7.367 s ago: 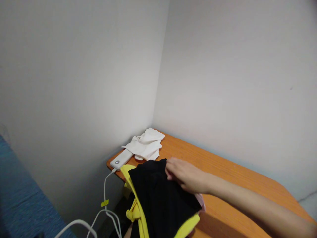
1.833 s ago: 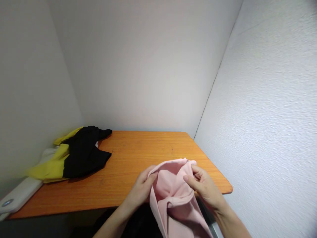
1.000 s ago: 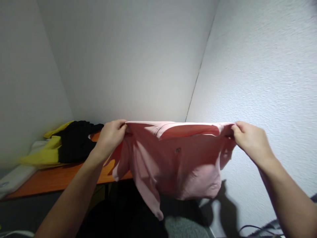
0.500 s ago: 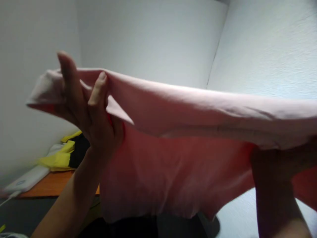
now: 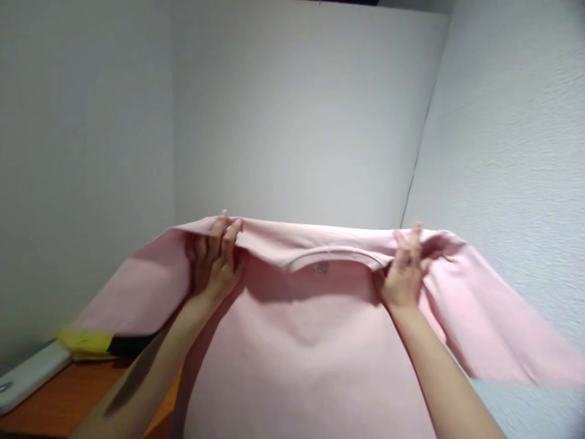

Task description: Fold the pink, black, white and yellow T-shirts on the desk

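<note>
A pink T-shirt (image 5: 301,353) hangs spread out before me, with its neckline in the middle and a sleeve falling to each side. Near the left shoulder, my left hand (image 5: 217,256) is closed on the cloth, its fingertips showing at the top edge. My right hand (image 5: 404,271) grips the other shoulder just right of the collar, its fingers partly covered by folds. Small unreadable print shows inside the collar. The shirt's lower end runs out of view at the bottom.
At the lower left is a brown wooden tabletop (image 5: 50,396). On it lie a yellow and black cloth item (image 5: 89,342), partly behind the sleeve, and a white flat device (image 5: 34,372). White walls (image 5: 297,110) stand in front and at both sides.
The shirt's top edge has come lower and farther from me, and it now hangs opened out with collar and both sleeves showing. Both hands keep hold of it; the view has tilted up.
</note>
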`<state>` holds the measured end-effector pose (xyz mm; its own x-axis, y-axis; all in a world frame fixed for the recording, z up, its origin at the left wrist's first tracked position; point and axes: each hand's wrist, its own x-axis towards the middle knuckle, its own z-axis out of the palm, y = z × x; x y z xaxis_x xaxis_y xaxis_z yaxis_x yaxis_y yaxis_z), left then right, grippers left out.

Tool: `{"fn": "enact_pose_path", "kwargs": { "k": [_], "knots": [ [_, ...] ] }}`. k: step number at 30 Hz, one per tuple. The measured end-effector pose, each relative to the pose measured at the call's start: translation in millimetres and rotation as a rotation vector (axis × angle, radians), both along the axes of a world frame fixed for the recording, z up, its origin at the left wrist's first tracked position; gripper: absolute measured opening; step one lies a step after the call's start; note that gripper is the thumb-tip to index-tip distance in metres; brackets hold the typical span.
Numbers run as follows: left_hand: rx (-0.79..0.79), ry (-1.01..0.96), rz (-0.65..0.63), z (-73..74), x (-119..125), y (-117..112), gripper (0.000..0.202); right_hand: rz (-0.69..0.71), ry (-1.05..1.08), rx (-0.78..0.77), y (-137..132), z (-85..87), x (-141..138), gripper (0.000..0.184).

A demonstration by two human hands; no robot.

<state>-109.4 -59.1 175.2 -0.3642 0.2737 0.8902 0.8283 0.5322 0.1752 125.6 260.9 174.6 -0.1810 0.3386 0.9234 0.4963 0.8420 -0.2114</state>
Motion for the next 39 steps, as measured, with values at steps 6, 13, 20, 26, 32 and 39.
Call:
{"fn": "enact_pose_path", "kwargs": {
  "k": [6,13,20,26,32,39],
  "knots": [
    [-0.547,-0.295,-0.036,-74.1,-88,73,0.063,0.093,-0.675,-0.316,60,-94.1,-81,0.074],
    [-0.855,-0.560,-0.025,-180.6,-124,72,0.069,0.088,-1.047,-0.573,76,-215.5,-45,0.065],
    [-0.909,-0.706,0.053,-208.0,-146,73,0.078,-0.021,-0.991,-0.587,78,-229.5,-19,0.079],
    [-0.883,-0.730,0.099,-212.4,-152,95,0.079,-0.082,-0.981,-0.663,105,-223.9,-23,0.085],
    [-0.816,-0.802,0.204,-211.4,-152,122,0.085,-0.182,-0.942,-0.726,141,-223.6,-24,0.082],
    [-0.763,-0.800,0.302,-212.7,-151,140,0.085,-0.252,-0.932,-0.746,166,-229.7,-30,0.076]
  ]
}}
